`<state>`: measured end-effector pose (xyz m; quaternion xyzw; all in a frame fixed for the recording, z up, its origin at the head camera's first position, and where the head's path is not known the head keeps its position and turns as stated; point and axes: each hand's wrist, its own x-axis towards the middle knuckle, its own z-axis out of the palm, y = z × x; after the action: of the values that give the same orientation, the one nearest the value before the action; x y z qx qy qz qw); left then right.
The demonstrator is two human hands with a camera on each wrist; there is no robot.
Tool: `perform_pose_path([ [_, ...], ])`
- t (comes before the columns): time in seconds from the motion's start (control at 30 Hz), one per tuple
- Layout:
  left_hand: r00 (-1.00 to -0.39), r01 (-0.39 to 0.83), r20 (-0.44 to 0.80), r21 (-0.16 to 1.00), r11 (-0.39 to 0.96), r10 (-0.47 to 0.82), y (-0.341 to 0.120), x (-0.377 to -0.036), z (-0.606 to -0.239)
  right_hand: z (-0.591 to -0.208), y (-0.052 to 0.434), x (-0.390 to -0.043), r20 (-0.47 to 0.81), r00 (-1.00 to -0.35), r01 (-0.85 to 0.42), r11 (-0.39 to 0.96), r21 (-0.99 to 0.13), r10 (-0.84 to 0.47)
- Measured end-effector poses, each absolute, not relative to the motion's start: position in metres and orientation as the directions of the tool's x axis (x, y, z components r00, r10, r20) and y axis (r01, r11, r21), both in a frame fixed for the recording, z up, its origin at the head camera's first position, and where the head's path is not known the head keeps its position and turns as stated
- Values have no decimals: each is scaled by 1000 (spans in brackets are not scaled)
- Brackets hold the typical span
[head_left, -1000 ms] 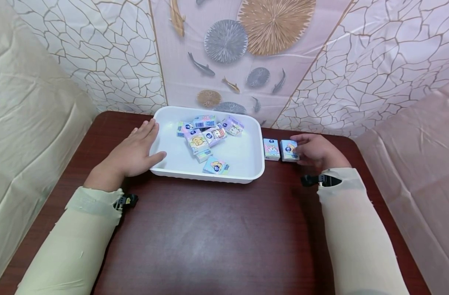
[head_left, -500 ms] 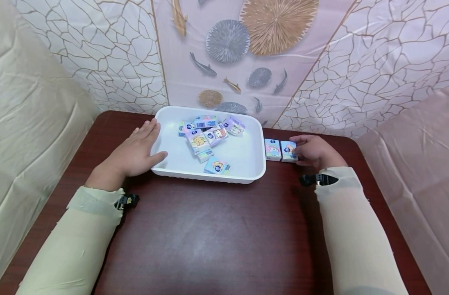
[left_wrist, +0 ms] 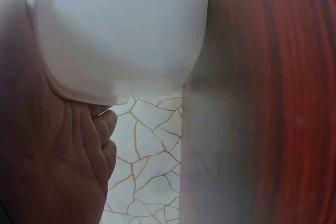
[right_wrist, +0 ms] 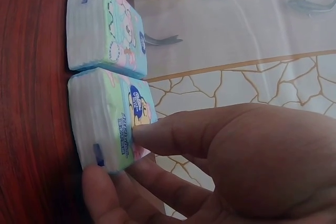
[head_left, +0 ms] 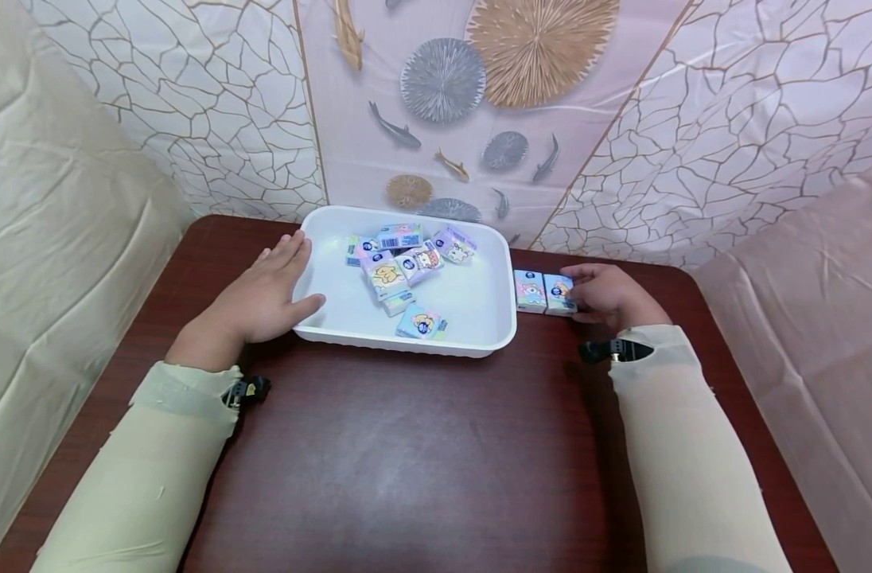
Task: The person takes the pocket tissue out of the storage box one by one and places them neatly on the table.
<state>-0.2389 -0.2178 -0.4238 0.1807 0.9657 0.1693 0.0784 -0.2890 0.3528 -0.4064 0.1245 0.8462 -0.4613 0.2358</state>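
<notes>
Since a second ago the right hand [head_left: 608,296] has nudged its tissue pack [head_left: 559,294] a bit closer to the other pack [head_left: 530,290] — the two now sit side by side, just beside each other, on the dark red tabletop [head_left: 422,446] right next to the white tray [head_left: 479,318]. Left hand [head_left: 260,298] hasn't budged.

Right hand's fingers [right_wrist: 173,132] are curled round the outer pack (wrist view shows a fingertip on its printed face and another at its near end), so it's holding that one. The pack beside it isn't touched by the hand.

Left hand lies flat with fingers straight and relaxed, palm against the tray's left rim, thumb along the near corner — holding nothing, just resting on it.

Inside the tray there's a loose pile of more little packs [head_left: 400,267], mostly toward the far side, with one [head_left: 420,323] lying alone near the front wall.
</notes>
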Motion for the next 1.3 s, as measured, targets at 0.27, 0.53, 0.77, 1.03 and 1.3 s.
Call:
perform_pose_path([
  [0.27, -922, 324, -89, 353, 878, 376, -217, -239, -424, -407, 351, -288, -504, -864, 417, 557, -718, -3],
  [0.53, -923, 322, -90, 353, 878, 374, -217, -239, -423, -404, 350, -286, -472, -881, 398, 588, -704, 32],
  [0.77, -922, 321, -93, 360, 876, 376, -218, -238, -423, -392, 339, -285, -388, -918, 342, 647, -681, 77],
  [1.03, -922, 322, -91, 361, 875, 377, -218, -238, -423, -380, 324, -284, -317, -947, 253, 708, -659, 44],
  [1.3, -921, 327, -84, 363, 872, 381, -218, -238, -423, -363, 299, -277, -247, -969, 166, 763, -625, 9],
])
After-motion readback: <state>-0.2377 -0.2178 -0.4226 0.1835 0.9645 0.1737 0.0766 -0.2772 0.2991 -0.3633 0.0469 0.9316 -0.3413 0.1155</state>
